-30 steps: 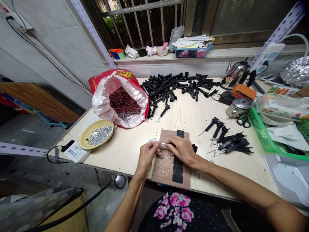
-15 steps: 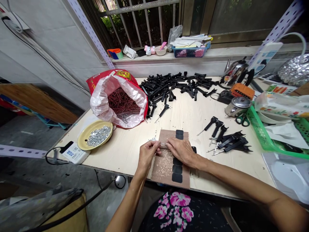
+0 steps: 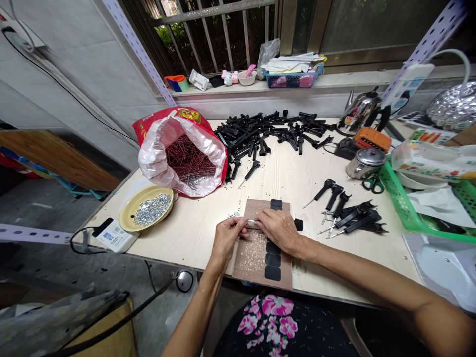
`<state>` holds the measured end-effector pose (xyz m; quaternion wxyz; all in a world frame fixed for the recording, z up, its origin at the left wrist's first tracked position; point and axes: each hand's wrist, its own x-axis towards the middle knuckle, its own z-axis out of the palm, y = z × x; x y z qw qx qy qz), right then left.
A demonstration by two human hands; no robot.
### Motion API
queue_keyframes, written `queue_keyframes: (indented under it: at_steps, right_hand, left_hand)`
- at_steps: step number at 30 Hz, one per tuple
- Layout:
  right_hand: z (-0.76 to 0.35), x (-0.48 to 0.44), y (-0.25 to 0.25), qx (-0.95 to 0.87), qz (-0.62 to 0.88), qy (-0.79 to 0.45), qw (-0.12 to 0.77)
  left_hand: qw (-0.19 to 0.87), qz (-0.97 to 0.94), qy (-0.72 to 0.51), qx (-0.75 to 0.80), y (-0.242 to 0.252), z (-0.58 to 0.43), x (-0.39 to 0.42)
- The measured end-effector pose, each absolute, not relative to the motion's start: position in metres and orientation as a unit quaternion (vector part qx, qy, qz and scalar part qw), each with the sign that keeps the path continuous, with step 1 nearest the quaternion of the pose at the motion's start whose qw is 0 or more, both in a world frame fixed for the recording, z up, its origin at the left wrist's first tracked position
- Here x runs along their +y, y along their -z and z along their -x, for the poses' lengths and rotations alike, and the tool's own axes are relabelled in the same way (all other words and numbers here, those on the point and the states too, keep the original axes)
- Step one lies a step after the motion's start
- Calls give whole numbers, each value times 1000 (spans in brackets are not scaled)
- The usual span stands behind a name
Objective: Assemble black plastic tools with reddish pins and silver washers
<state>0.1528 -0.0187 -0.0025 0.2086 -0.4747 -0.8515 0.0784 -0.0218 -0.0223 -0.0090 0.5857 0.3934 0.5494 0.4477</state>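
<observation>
My left hand pinches the end of a thin metal rod between thumb and fingers. Over a brown board, my right hand is closed with its fingertips at the rod. A black plastic handle lies under that palm, and only its end shows past the hand. Black pads line the board's right side, and pale crumbs are scattered on its left. Small silvery pieces lie just beyond my left fingers.
To the left stand a yellow plate of small metal pieces and a red sack of rods. Black handles are heaped at the back. Handles with rods lie at right, near scissors and a green basket.
The black handle's end shows more beside my right hand, which has shifted slightly. My left hand keeps its pinch in nearly the same place.
</observation>
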Motion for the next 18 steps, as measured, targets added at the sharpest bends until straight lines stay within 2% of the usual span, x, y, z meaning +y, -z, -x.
queue_keyframes:
  at_steps: [6,11,14,16,18]
  right_hand:
    - [-155,-18,4,-840,478,-131,222]
    - [-159,-13,2,-816,474,-205,260]
    - [-161,-14,1,-825,466,-183,261]
    - [-161,-15,2,-845,458,-107,253]
    - [-160,-16,3,-865,437,-16,247]
  left_hand:
    - [580,-421,-429,550,8,20,-22]
    - [434,-577,-388,573,8,14,-24]
    - [371,-625,-394,563,9,11,-25]
    - [408,-603,-393,561,9,10,-25]
    - [503,-543,-384,551,10,9,-26]
